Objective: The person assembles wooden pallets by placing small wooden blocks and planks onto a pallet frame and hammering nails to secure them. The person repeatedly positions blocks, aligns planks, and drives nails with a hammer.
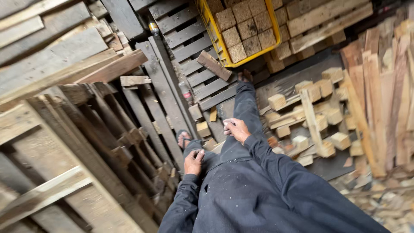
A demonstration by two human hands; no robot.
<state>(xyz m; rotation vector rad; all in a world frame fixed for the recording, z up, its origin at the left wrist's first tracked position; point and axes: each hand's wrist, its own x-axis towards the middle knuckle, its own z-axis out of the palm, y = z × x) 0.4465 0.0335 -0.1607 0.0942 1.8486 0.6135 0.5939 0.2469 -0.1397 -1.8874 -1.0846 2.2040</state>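
My left hand (193,162) rests on my left thigh, fingers curled loosely, holding nothing. My right hand (235,129) lies on my right knee, fingers spread a little, also holding nothing. I wear dark dusty clothes. My right leg stretches out over a grey pallet (202,82); my left foot (183,139) in a sandal sits near small wood offcuts (202,128).
A yellow crate (215,41) holds several square wood blocks. A partly built pallet with light wood blocks (317,114) lies to the right. Long reddish planks (379,95) are stacked at far right. Dark upright pallets (86,142) crowd the left.
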